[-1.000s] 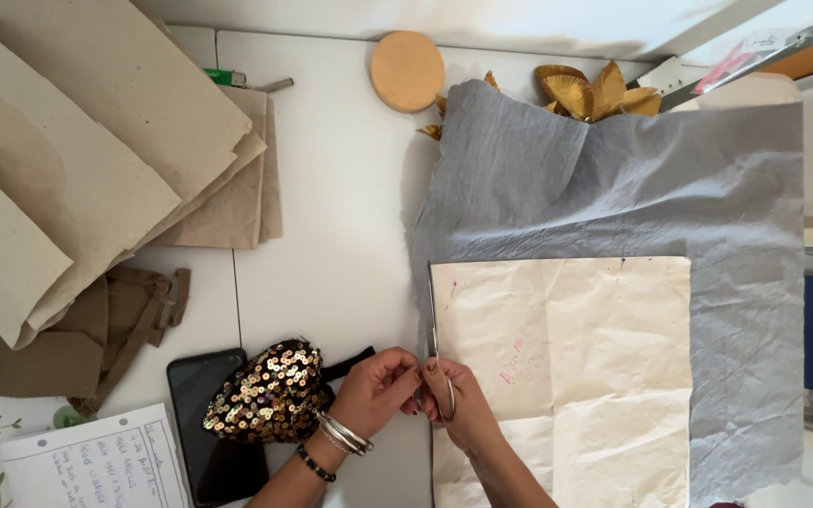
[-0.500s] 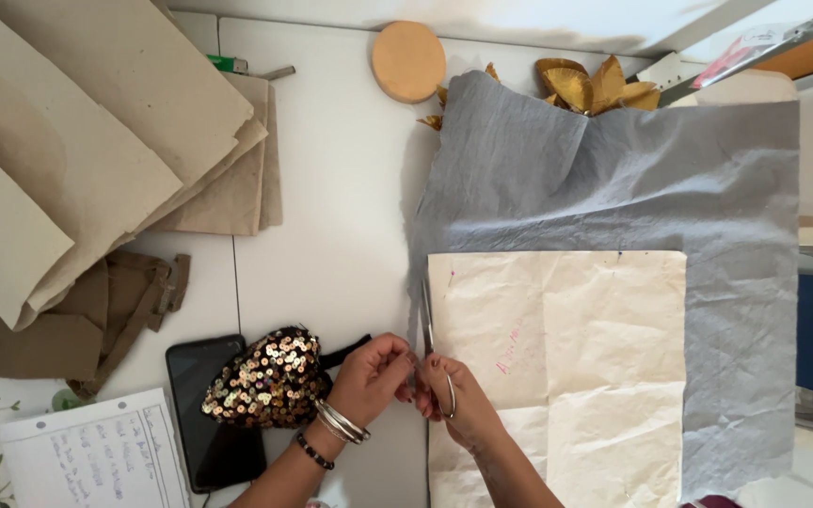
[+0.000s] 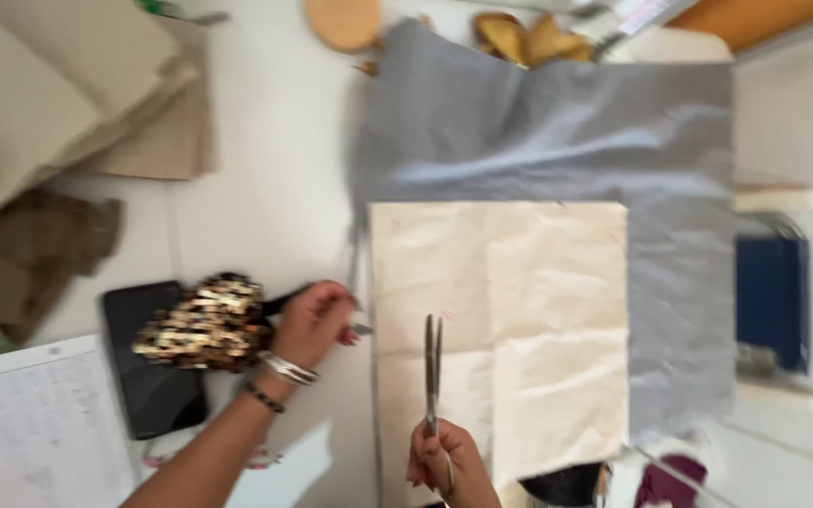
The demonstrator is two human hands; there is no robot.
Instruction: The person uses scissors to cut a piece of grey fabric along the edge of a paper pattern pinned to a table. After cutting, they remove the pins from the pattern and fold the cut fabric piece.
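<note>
Right hand (image 3: 444,456) has pulled scissors (image 3: 433,362) back over cream paper pattern (image 3: 501,320), grip closed on handles; left hand (image 3: 317,320) pinches grey fabric (image 3: 538,122) edge left of pattern.

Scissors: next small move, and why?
Probably bring the scissors left to the paper pattern's left edge. The right hand holds them upright over the pattern, blades nearly shut, while the left hand pinches the grey fabric at that edge.
</note>
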